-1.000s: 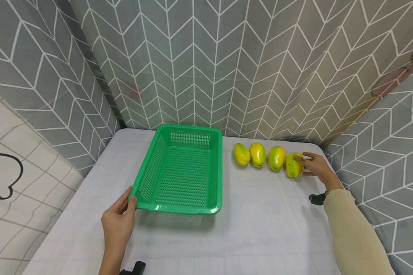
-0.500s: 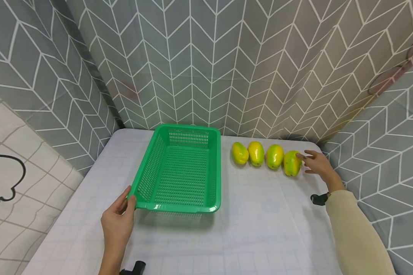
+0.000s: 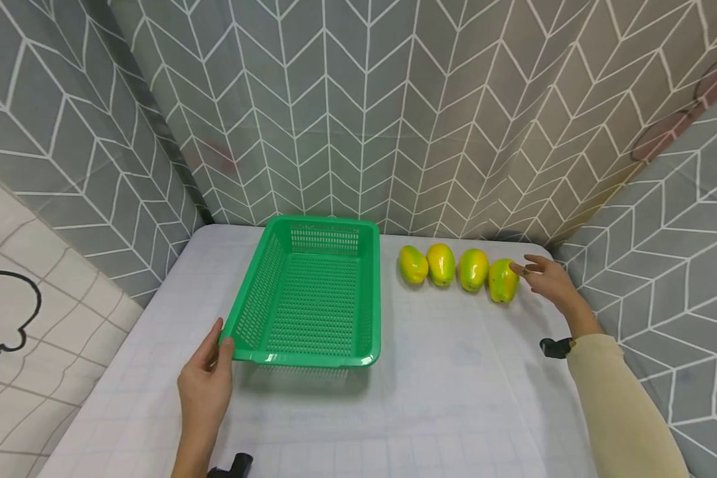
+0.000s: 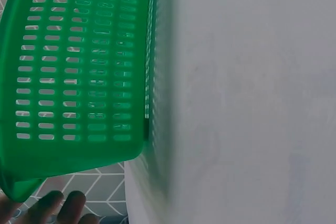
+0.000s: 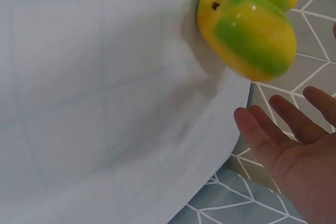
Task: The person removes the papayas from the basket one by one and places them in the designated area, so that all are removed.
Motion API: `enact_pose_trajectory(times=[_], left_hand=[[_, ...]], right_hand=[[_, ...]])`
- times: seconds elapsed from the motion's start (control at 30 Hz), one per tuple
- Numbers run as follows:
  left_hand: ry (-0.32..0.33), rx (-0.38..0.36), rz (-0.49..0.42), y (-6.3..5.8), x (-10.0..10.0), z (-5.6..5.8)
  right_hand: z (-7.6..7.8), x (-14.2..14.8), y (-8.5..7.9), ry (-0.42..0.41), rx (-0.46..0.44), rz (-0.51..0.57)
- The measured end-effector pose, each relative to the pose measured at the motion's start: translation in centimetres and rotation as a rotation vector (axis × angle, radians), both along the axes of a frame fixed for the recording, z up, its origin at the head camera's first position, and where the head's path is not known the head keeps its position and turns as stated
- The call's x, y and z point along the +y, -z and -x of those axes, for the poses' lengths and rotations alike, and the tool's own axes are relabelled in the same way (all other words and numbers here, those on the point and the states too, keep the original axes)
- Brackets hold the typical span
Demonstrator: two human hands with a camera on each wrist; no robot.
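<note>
A green plastic basket [image 3: 301,360] with slotted walls stands on the table, its inside bare in the head view. My left hand [image 3: 206,382] pinches its near left corner, thumb on top of the rim. The left wrist view shows the basket's slotted side [image 4: 58,82] and some fingertips [image 4: 72,205] below the rim. To the right, several yellow-green mangoes form a row: a leftmost mango [image 3: 413,265], two in the middle, and a rightmost mango [image 3: 503,281]. Beside that last one is my right hand [image 3: 546,282], fingers extended; a gap separates them in the right wrist view.
A white cloth covers the table [image 3: 430,405]. Patterned grey curtains [image 3: 358,119] rise right behind the table's back edge and along the right side. A dark wrist device [image 3: 556,347] sits under the right wrist.
My right hand has drawn slightly back from the rightmost mango, which its fingers overlapped earlier. The left hand keeps its place on the basket corner. The whole view has shifted a little.
</note>
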State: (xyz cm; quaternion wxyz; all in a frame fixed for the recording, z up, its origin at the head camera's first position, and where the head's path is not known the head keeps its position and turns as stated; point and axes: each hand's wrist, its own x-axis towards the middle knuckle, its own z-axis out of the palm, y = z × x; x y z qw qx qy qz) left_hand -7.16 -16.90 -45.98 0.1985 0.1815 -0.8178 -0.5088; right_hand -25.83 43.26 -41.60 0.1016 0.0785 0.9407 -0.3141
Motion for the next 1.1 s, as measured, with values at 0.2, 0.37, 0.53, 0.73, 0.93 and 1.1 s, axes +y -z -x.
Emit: enact_pose_trajectory(times=[0.2, 0.37, 0.53, 0.73, 0.93, 1.1], left_hand=[[0.041, 0.015, 0.044, -0.8, -0.4, 0.1], [0.063, 0.071, 0.136, -1.7, -0.5, 0.5], [0.083, 0.137, 0.237, -2.3, -0.5, 1.0], [0.110, 0.153, 0.365, -2.8, 0.1, 1.8], [0.171, 0.129, 0.423, -3.4, 0.9, 2.4], [0.230, 0.105, 0.469, -3.7, 1.3, 3.0]], right_hand=[[-0.5, -0.6, -0.6, -0.010, 0.025, -0.044], [-0.9, -1.0, -1.3, -0.046, 0.065, -0.072], [-1.4, -1.8, -2.1, -0.102, 0.101, -0.144], [-2.1, -3.7, -2.9, -0.148, 0.147, -0.192], [-2.5, -5.4, -2.8, -0.184, 0.190, -0.216], [-2.8, -7.0, -2.2, -0.221, 0.216, -0.203]])
